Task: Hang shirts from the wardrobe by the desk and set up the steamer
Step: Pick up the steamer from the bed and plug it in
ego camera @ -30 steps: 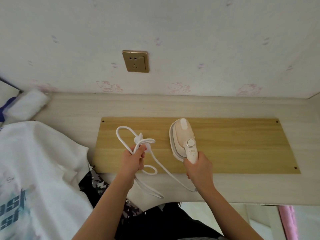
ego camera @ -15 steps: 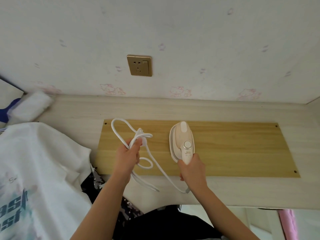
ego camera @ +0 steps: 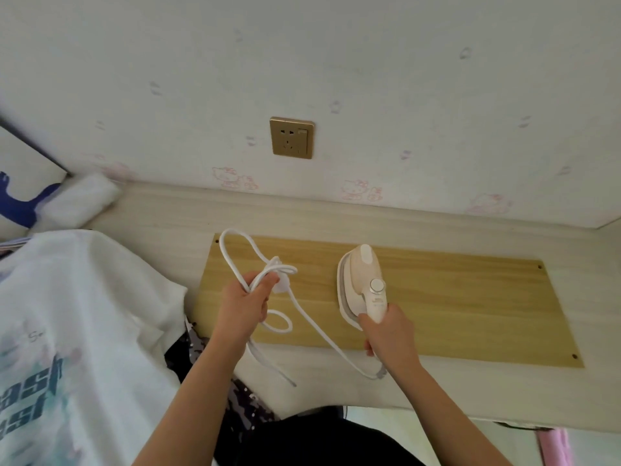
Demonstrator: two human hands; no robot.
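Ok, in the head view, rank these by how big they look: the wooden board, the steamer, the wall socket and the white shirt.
1. White shirt, though it hangs nearest the camera and runs off the frame, so its lead over the board is unsure.
2. Wooden board.
3. Steamer, held in the right hand.
4. Wall socket.

Smooth plastic, wood grain and soft cloth.

The steamer (ego camera: 361, 284) has a glossy cream plastic shell with a shiny metallic dial; its cord (ego camera: 312, 326) is smooth white plastic. The board (ego camera: 453, 297) shows matt yellow wood grain, on a paler wood-look tabletop (ego camera: 161, 223). The shirt (ego camera: 67, 314) is soft white printed cloth. The wall socket (ego camera: 291, 137) has a satin gold finish.
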